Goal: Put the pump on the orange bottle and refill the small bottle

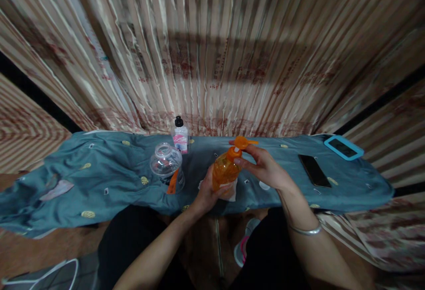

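Orange plastic is held mid-table: the pump bottle (226, 170) is gripped low around its body by the L hand (209, 191), its top leaned slightly to the R. Its base is hidden by fingers & a pale scrap (231, 194) (paper or cloth, can't be told), so contact w/ the table cover (116, 170) can't be confirmed. The pump head (245, 142) is pinched by the R hand (264, 166), thumb laid near the collar, other fingertips partly covered by the head. A bracelet (308, 230) is worn on the R wrist.

Just L of the bottle, a clear domed cup (165, 166) w/ an orange strip is set; its contents are blurred by glare. Behind it a black-capped bottle (180, 137) is stood upright, pink label text too small to be read. Under the R hand a white disc (264, 185) is partly covered. Further R, a dark phone (314, 171) is laid flat near a blue-framed device (344, 147), display illegible. Curtain (212, 59) lettering is smeared. Below, a shoe (239, 254) is part-hidden by a black-clad leg (268, 250); both forearms are cut off by the bottom edge.
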`<state>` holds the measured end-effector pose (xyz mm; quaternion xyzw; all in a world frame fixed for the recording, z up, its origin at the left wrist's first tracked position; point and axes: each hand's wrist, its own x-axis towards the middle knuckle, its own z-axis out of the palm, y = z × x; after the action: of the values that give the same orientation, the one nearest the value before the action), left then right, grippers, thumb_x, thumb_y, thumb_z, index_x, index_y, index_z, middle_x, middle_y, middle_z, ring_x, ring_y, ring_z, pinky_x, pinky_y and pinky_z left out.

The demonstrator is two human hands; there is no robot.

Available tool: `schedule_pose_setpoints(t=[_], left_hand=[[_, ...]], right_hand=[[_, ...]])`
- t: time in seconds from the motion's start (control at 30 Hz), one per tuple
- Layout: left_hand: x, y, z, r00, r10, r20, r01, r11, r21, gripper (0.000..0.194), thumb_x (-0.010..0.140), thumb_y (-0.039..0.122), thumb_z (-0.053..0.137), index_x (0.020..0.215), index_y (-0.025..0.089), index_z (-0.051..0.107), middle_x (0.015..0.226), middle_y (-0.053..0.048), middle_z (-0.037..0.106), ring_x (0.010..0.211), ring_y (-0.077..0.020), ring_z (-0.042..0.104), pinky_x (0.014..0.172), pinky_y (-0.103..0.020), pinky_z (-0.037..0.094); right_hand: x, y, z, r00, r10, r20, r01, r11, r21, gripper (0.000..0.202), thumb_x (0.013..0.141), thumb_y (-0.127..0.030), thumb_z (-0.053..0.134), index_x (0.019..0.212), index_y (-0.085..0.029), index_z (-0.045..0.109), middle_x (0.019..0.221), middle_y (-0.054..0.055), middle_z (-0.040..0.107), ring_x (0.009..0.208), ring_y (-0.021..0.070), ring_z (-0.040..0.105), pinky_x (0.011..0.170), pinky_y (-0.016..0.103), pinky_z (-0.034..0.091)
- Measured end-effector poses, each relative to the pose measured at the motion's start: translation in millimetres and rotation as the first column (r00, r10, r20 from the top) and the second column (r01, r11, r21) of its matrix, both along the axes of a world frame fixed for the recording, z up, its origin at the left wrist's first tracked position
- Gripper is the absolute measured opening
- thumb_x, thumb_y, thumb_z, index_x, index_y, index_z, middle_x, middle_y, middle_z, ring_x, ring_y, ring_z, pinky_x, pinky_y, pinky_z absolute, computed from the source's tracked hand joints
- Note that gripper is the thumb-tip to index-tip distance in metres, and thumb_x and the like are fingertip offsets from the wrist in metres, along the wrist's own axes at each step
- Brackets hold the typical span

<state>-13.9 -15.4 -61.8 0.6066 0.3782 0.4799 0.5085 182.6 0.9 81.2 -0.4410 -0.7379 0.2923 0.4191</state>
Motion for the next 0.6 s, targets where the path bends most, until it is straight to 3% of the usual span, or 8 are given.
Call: schedule_pose_setpoints(t=[0.1,0.2,0.33,0.43,0.53,0.6], left_hand=[[1.3,0.7,-3.1,1.0,-0.001,0.012,0.001,1.0,-0.006,0.091,0.083,0.047,0.088,0.156,0.021,0.042,0.156,-0.016,0.064,0.145,-0.0355,0.062,0.129,-0.055,0.046],[2.1,1.4,-6.8,1.0,0.009,0.015,-0.008,1.0,-0.022,0.089,0.083,0.047,0.088,0.156,0.021,0.043,0.155,-0.016,0.064,0.144,-0.0352,0.064,0.127,-0.054,0.049],[1.5,2.4,-9.4,1.0,0.005,-0.003,-0.005,1.0,-0.024,0.092,0.083,0.048,0.087,0.157,0.021,0.041,0.154,-0.016,0.065,0.142,-0.0348,0.065,0.125,-0.053,0.051],[0.5,2.5,-8.7,1.0,0.003,-0.003,-0.003,1.0,-0.015,0.092,0.083,0.047,0.087,0.157,0.021,0.041,0.153,-0.016,0.066,0.141,-0.0349,0.066,0.125,-0.054,0.05],[0.1,2.4,-7.5,1.0,0.009,-0.011,-0.01,1.0,-0.008,0.092,0.083,0.048,0.088,0.157,0.02,0.042,0.152,-0.017,0.066,0.142,-0.0358,0.065,0.126,-0.055,0.049],[0.0,2.6,-6.9,1.0,0.01,-0.008,-0.01,1.0,0.001,0.093,0.082,0.05,0.089,0.157,0.02,0.043,0.153,-0.017,0.066,0.142,-0.0362,0.065,0.126,-0.055,0.049]], right_hand=[[-4.6,-0.2,-4.0,0.999,-0.047,-0.007,0.047,0.999,0.016,0.061,0.093,-0.076,0.072,0.113,-0.018,0.078,0.113,0.011,0.078,0.108,0.0261,0.075,0.104,0.051,0.057],[-16.5,-5.1,-12.1,0.978,-0.205,-0.036,0.207,0.977,0.052,0.06,0.09,-0.071,0.077,0.119,-0.018,0.076,0.117,0.011,0.078,0.11,0.0273,0.073,0.104,0.051,0.055],[-27.5,-12.4,-16.8,0.932,-0.356,-0.061,0.36,0.929,0.081,0.054,0.087,-0.066,0.081,0.111,-0.018,0.073,0.112,0.012,0.076,0.105,0.0289,0.073,0.098,0.05,0.056],[-23.5,-13.0,-11.4,0.951,-0.305,-0.054,0.308,0.949,0.072,0.057,0.083,-0.065,0.084,0.118,-0.02,0.073,0.115,0.011,0.077,0.107,0.031,0.073,0.098,0.049,0.057],[-11.1,-7.9,-3.1,0.991,-0.127,-0.044,0.129,0.991,0.044,0.069,0.082,-0.066,0.084,0.135,-0.023,0.07,0.137,0.01,0.073,0.125,0.0306,0.071,0.107,0.046,0.057],[-3.3,-2.8,0.1,0.999,-0.01,-0.031,0.011,1.0,0.023,0.066,0.088,-0.067,0.079,0.135,-0.023,0.071,0.14,0.011,0.072,0.13,0.0287,0.07,0.111,0.047,0.056]])
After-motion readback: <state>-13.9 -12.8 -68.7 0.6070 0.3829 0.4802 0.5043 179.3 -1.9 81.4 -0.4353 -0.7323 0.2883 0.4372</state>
